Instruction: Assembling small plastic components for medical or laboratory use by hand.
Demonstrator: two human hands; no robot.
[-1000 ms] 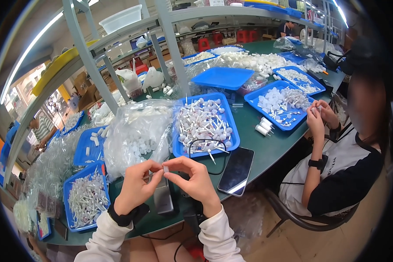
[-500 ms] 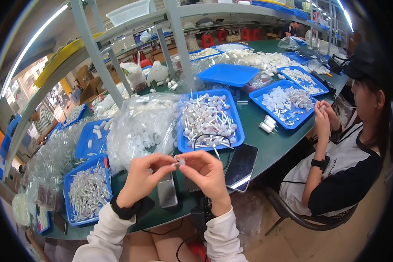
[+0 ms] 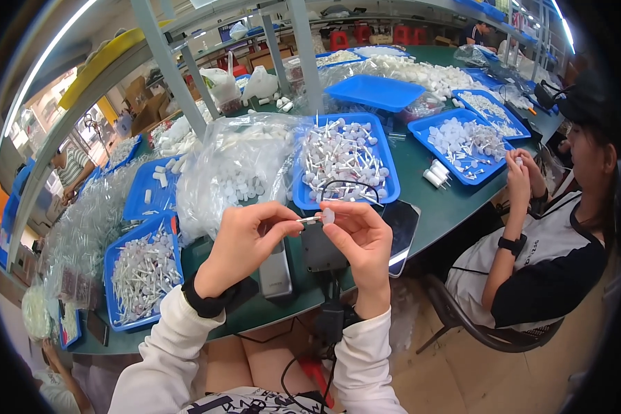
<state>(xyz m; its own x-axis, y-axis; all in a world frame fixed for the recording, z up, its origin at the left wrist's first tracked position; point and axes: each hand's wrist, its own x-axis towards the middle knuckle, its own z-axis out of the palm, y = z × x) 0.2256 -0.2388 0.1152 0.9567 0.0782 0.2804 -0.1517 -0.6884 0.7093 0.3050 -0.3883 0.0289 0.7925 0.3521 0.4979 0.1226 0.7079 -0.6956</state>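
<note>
Over the table's near edge, both hands meet at one small piece. My left hand [image 3: 245, 241] pinches a thin white stick [image 3: 310, 219] between thumb and fingertips. My right hand [image 3: 360, 238] closes its thumb and finger on a round translucent cap [image 3: 328, 216] at the stick's other end. Whether the two parts are fully joined cannot be seen. Just beyond is a blue tray [image 3: 395, 190] heaped with similar sticks with round heads. Left of it lies a clear plastic bag [image 3: 203, 172] with loose translucent caps.
Another blue tray [image 3: 109, 293] of sticks stands at the left. Below my hands are a grey box-shaped device [image 3: 276, 272] and a black one [image 3: 322, 250]; a phone [image 3: 403, 231] lies to the right. A co-worker [image 3: 531, 255] sits at the right, handling a small piece near a blue tray [image 3: 470, 181].
My hands have drawn slightly apart, and the thin stick between them now shows more plainly. The view has shifted, so the table sits higher. The co-worker keeps holding a small piece.
</note>
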